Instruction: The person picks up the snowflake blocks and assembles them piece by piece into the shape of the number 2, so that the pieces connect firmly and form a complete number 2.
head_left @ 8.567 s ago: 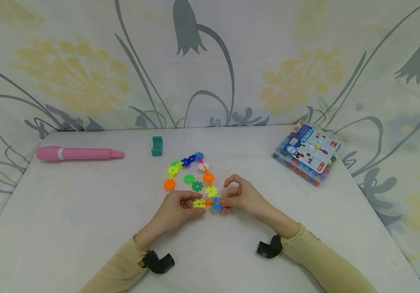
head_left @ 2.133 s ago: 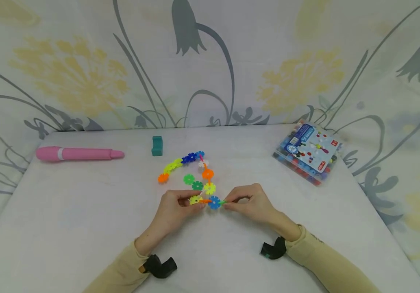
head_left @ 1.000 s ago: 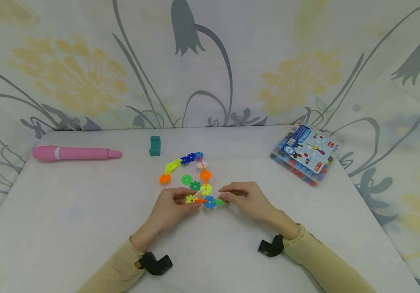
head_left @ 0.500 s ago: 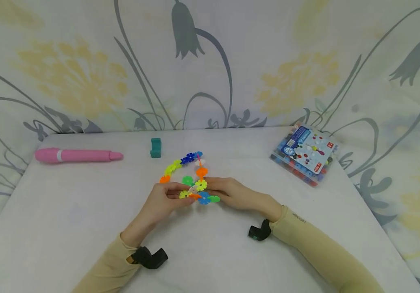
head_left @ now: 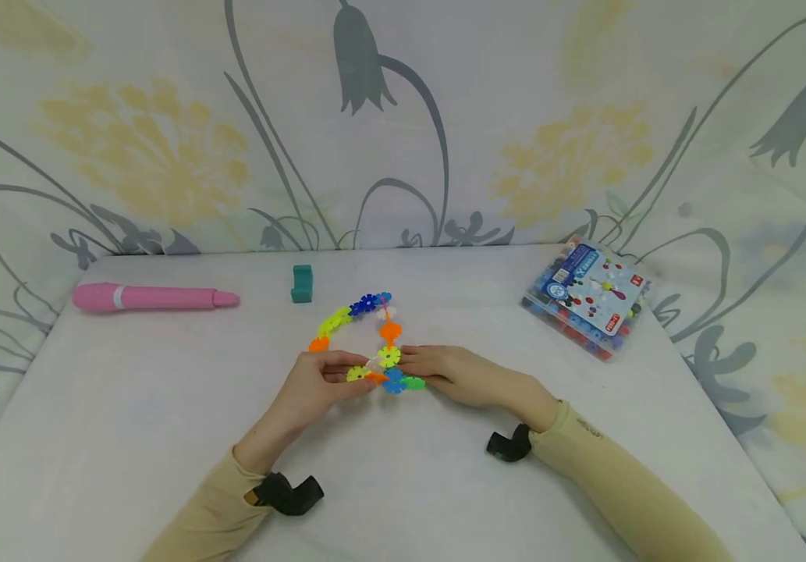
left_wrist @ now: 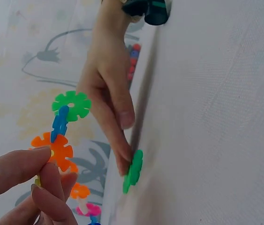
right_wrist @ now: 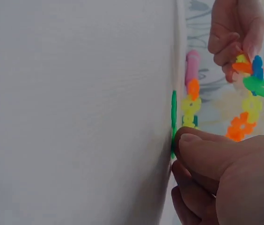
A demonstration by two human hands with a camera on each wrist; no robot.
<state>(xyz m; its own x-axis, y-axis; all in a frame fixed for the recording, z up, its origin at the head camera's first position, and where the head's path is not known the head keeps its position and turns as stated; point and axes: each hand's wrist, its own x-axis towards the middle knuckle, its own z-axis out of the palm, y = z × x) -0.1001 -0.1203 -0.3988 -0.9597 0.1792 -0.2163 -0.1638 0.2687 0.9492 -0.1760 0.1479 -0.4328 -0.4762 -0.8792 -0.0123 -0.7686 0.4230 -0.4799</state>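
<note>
My left hand [head_left: 314, 384] pinches a chain of interlocking plastic snowflake discs between thumb and fingers, near its yellow and orange discs [left_wrist: 59, 152]. Past the fingers, a blue disc [left_wrist: 59, 123] and a light green disc [left_wrist: 71, 105] form the free end. The rest of the chain curves away through an orange disc [head_left: 390, 332] and dark blue discs [head_left: 363, 304] to another orange disc [head_left: 318, 343]. Low over the table, my right hand [head_left: 469, 376] reaches behind the chain, its fingertips at loose green discs [left_wrist: 134, 171]. Its thumb stays apart from the fingertips.
A pink pen-shaped tube [head_left: 164, 297] lies at the back left, with a small teal block [head_left: 302, 283] to its right. At the back right sits a clear box [head_left: 585, 297] of coloured parts with a printed label. A patterned cloth [head_left: 550, 117] hangs behind the white table [head_left: 129, 406].
A light green disc has joined the blue end of the chain. My right hand let go of it and moved left behind the chain to the loose discs. The left hand shifted slightly left.
</note>
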